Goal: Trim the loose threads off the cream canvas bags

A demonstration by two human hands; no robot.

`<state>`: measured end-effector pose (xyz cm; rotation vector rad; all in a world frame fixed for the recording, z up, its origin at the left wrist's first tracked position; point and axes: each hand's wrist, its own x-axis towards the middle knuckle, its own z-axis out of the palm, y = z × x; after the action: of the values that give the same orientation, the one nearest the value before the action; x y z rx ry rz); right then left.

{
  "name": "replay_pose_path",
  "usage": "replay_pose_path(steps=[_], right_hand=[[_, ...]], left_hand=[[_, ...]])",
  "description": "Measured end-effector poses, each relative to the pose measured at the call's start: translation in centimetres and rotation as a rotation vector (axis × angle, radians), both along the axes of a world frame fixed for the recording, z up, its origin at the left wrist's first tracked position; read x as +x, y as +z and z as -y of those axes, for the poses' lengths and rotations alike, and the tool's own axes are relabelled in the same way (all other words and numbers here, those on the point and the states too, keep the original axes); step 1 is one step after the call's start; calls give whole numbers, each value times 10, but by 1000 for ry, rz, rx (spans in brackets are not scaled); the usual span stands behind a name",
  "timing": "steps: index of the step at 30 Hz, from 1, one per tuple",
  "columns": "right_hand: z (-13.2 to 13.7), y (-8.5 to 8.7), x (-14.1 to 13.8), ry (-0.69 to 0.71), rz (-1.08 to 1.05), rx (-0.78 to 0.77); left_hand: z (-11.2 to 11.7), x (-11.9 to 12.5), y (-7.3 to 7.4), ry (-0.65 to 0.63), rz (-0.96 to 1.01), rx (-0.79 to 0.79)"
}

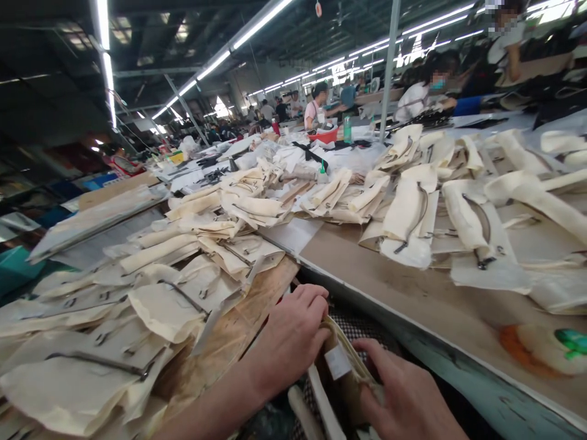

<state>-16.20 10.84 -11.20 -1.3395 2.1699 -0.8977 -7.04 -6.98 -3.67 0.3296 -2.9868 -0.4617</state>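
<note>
My left hand is curled over the top edge of a cream fabric piece with a small white label, held upright at the bottom middle. My right hand grips the same piece from the right side, fingers pressed on the cloth. Both hands sit low, between the wooden board on the left and the long table on the right. A white strip of fabric hangs below the piece.
Heaps of cream fabric pieces with dark zippers cover the board at left. More such pieces lie across the long table. Other people work at far tables. A metal pole stands behind. An orange and green object lies blurred at right.
</note>
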Motion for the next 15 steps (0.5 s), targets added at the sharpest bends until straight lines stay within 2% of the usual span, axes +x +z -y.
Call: replay_pose_path(steps=[4,11,15], right_hand=[[-2,-5,-2,-31,-30,23],[-8,-12,-8,-118,-45,-81],[-10,-16,-9,-113,-98,-198]], left_hand=[[4,1,-14,-89,-108,-22],[9,7,-31,-1,-222,229],[6,1,-33,-1,-237,270]])
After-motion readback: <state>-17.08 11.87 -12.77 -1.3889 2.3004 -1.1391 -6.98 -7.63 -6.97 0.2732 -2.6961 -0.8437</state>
